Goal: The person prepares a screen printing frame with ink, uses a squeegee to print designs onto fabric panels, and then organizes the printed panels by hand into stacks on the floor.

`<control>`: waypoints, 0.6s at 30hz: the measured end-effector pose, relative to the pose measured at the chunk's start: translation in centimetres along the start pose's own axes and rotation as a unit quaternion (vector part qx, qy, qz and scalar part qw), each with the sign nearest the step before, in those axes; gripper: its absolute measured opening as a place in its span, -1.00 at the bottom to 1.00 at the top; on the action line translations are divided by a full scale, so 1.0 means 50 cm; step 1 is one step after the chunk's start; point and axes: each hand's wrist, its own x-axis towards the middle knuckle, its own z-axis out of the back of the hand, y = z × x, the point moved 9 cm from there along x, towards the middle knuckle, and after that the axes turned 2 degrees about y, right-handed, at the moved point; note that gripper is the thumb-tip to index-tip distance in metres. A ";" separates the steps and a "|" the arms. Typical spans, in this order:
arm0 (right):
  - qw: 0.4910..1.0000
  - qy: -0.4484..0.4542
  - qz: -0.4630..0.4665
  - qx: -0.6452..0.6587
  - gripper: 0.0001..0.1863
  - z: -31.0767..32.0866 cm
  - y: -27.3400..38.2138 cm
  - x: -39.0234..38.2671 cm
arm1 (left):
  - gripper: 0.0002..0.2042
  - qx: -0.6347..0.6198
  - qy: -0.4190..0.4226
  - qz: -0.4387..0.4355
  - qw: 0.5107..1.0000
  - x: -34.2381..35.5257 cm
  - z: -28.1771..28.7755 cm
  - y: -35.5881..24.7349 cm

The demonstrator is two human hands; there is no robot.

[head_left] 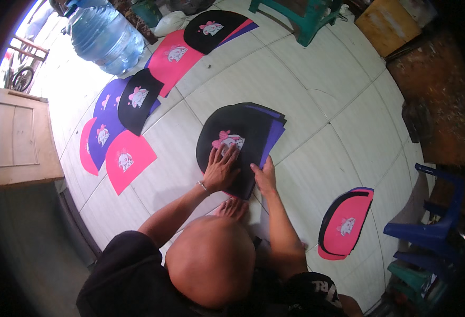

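Observation:
A stack of flat half-round sheets (216, 121) is in front of me, black on top, with purple edges fanned out at its right side. The top sheet carries a printed white cartoon dog with a pink bow. My left hand (222, 171) lies on the print with its fingers stretched out, partly covering it. At the stack's lower right edge, my right hand (265, 177) pinches the sheets, thumb on top; its other fingers are mostly hidden. More such pieces lie to the left, among them a pink one (129, 161) and a black one (140, 100).
Farther off are a pink piece (169, 59) and a black one (205, 39). A small pink-and-black pile (346, 224) lies at right. Around the tiled floor (296, 132) stand a large water bottle (105, 39), a green stool (306, 26), a blue chair (428, 227) and a wooden cabinet (18, 137).

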 end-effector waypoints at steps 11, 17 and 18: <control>0.999 -0.007 -0.045 0.023 -0.47 -0.037 0.005 0.016 | -0.30 -0.008 -0.021 -0.002 1.000 -0.036 -0.030 -0.008; 0.995 -0.043 -0.071 0.057 -0.44 -0.015 0.015 0.010 | -0.41 -0.181 -0.152 0.016 0.971 -0.094 0.097 0.135; 0.995 -0.041 -0.073 0.054 -0.44 -0.007 0.016 0.013 | -0.45 -0.143 -0.208 0.146 0.957 -0.161 0.111 0.232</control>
